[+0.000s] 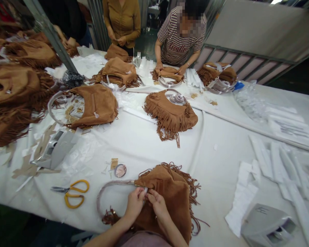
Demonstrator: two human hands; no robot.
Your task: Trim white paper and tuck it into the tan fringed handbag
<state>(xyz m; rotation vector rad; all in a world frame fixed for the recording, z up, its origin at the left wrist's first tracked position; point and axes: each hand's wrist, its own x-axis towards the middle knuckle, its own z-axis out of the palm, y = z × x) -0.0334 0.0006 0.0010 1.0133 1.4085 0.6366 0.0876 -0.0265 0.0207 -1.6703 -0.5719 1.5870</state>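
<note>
"In the head view, what are the two hands doing?"

"The left hand is pinching a small white piece at the mouth of a brown bag, thumb and fingers pressing together. The right hand is meeting it there, its fingertips resting near the same spot; I can't tell whether they are closing on anything."

"Where is that bag lying?"

"It is lying on the white bench, right in front of the person, under both hands. Its fringe is spreading out on the right, and its wrapped handle is curving out to the left."

"And around it?"

"Scissors with yellow grips are lying to the left, blades pointing away from the bag. A small round thing is sitting just beyond the handle, beside a little brown card. A white strip is lying well off to the right, near a grey box."

"Anything farther back?"

"A fringed bag is resting mid-bench, and across from us a co-worker in a striped shirt is bending over another bag, both hands touching it."
</note>
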